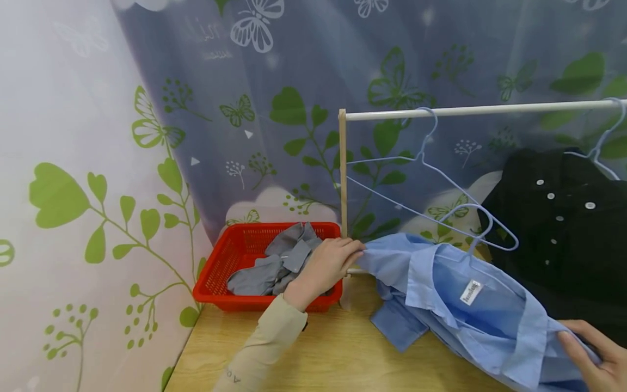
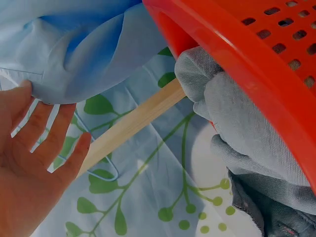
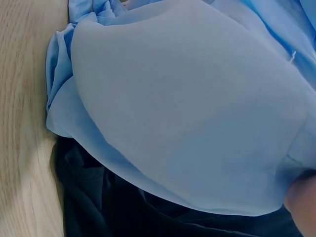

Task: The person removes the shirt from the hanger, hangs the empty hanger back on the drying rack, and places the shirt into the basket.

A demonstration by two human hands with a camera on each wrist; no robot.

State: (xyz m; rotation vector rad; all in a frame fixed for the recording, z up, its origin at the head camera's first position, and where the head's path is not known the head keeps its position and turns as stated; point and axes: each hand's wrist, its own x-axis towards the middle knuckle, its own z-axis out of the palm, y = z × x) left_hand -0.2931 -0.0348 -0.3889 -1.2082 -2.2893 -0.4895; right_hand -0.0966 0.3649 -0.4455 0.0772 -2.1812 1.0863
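Note:
A light blue collared shirt [image 1: 497, 318] is spread above the table, its neck opening and white label [image 1: 471, 292] showing. A blue hanger sits inside it, with its hook [image 1: 482, 208] rising from the neck. My left hand [image 1: 327, 265] pinches one shoulder of the shirt between thumb and fingers; in the left wrist view the thumb lies on the cloth [image 2: 84, 54]. At the opposite shoulder, my right hand [image 1: 598, 356] grips the fabric with the thumb on top. Only a fingertip of it shows in the right wrist view, beside the shirt [image 3: 187, 98].
A red basket [image 1: 208, 291] with grey clothing [image 1: 259, 275] stands left of the rack's wooden post [image 1: 343, 174]. From the white rod [image 1: 480, 110] hang a bare blue hanger [image 1: 422, 155] and a black buttoned garment [image 1: 519, 218]. A patterned curtain [image 1: 313, 60] is behind.

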